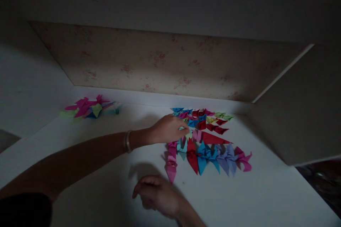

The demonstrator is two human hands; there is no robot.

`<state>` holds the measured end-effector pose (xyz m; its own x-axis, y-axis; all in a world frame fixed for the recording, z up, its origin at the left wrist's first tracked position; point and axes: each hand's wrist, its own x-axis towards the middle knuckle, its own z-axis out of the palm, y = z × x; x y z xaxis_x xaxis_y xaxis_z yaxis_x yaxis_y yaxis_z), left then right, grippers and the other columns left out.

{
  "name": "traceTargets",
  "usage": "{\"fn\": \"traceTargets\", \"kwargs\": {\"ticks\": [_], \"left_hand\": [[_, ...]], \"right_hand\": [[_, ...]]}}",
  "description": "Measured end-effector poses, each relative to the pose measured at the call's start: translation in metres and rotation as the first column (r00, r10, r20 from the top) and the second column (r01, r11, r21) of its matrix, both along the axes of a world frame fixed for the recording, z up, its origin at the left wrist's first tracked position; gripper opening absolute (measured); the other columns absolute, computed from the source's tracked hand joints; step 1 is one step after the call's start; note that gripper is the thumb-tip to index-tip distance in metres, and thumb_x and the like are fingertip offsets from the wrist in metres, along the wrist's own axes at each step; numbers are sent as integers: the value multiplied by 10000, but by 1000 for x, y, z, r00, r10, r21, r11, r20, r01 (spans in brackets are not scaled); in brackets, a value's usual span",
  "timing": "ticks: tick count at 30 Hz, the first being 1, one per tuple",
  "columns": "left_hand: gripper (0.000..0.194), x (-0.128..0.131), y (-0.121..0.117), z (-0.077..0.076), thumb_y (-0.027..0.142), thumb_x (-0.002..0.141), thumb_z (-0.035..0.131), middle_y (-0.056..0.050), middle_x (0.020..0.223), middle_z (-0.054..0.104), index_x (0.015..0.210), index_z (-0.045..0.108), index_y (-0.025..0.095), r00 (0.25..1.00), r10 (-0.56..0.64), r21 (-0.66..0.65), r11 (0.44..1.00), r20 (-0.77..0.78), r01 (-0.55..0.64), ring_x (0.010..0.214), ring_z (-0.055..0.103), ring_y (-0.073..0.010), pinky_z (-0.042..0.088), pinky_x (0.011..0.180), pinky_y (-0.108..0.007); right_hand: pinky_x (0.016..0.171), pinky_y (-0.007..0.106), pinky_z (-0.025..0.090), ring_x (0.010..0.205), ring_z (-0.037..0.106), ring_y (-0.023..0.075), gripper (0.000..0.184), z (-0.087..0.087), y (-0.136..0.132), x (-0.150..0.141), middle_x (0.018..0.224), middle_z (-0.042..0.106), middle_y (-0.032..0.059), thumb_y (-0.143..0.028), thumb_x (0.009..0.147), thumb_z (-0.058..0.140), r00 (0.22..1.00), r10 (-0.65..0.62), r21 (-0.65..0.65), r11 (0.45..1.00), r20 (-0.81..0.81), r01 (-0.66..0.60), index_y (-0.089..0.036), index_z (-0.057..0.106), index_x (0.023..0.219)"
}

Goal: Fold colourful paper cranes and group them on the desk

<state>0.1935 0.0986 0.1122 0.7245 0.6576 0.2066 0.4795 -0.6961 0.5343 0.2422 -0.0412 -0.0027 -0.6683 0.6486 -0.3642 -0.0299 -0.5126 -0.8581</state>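
My left hand [170, 128] reaches across the white surface into a group of small folded paper cranes, its thumb and index finger pinched together. A pale origami crane [189, 135] shows at the fingertips, partly covered by them. Below the hand lies a row of larger cranes: a magenta one [171, 163], a red one [192, 154], a blue one [207, 155] and a lavender one [227, 158]. Smaller blue, red, yellow and green cranes [201, 122] lie in rows beyond. Nearer to me, my right hand [160, 195] hovers with loosely bent fingers, holding nothing visible.
At the back left sits a loose pile of pink, green and blue folded paper [87, 108]. A floral-patterned panel [160, 64] rises behind the white surface [266, 191]. White side walls [279, 113] flank it, and a dark overhang [173, 7] crosses above.
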Motion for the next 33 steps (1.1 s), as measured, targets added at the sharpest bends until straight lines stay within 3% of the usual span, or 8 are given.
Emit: {"fn": "traceTargets", "kwargs": {"ticks": [2, 4, 7, 12, 16, 20, 26, 33], "left_hand": [[284, -55, -25, -10, 378, 826, 525, 13, 581, 603, 842, 737, 190, 985, 174, -159, 973, 10, -170, 536, 487, -108, 319, 539, -214], [301, -100, -50, -26, 416, 809, 536, 33, 543, 535, 806, 711, 171, 934, 357, -300, 894, 31, -332, 511, 430, -104, 286, 509, -216], [407, -147, -81, -58, 487, 791, 531, 56, 502, 381, 550, 535, 160, 859, 509, -436, 785, 51, -439, 512, 354, -97, 256, 506, -222], [490, -181, -107, -104, 526, 753, 536, 72, 503, 204, 489, 285, 198, 807, 589, -569, 677, 41, -466, 495, 257, -89, 187, 491, -241], [445, -186, -113, -108, 549, 763, 521, 78, 494, 241, 557, 325, 207, 757, 643, -677, 608, 115, -414, 475, 262, -92, 186, 473, -239], [455, -187, -119, -104, 542, 760, 534, 73, 504, 258, 541, 327, 202, 770, 619, -673, 637, 156, -377, 493, 280, -92, 206, 485, -236], [429, -191, -122, -112, 518, 783, 502, 56, 507, 343, 528, 417, 184, 829, 526, -612, 725, 192, -318, 526, 346, -104, 244, 515, -240], [429, -193, -122, -115, 510, 783, 501, 63, 497, 336, 520, 432, 179, 857, 468, -587, 764, 217, -269, 520, 343, -100, 249, 517, -241]], "right_hand": [[425, 211, 208, 398, 309, 53, 192, -1, -3, -1, 444, 408, -73, -314, 792, 601, 998, -32, -12, 999, -52, 32, -137, 669, 817], [418, 214, 216, 376, 294, 52, 198, -5, -4, -3, 412, 399, -80, -305, 788, 611, 993, -56, -15, 998, -108, 55, -126, 681, 835], [410, 212, 226, 364, 326, 55, 164, -9, -3, -6, 410, 429, -73, -244, 748, 629, 987, -69, -23, 998, -145, 66, -117, 687, 834], [400, 219, 206, 386, 382, 59, 46, -6, -8, -13, 525, 517, -24, -132, 611, 588, 954, -213, -102, 975, -210, 195, -131, 629, 631], [441, 226, 176, 436, 338, 59, 77, -1, -17, -16, 495, 445, -39, -176, 678, 629, 929, -311, -27, 950, -200, 312, -119, 674, 704], [465, 237, 135, 456, 269, 57, 191, -3, -25, -21, 470, 366, -63, -275, 744, 686, 914, -386, 100, 912, -123, 398, -118, 716, 848], [479, 233, 154, 495, 267, 65, 251, -13, -34, -34, 542, 405, -51, -367, 699, 737, 823, -568, 277, 786, -28, 552, -143, 676, 797], [471, 226, 205, 489, 312, 80, 182, -14, -48, -54, 532, 389, -58, -332, 811, 577, 776, -587, 621, 703, 231, 347, -166, 562, 740]]}}
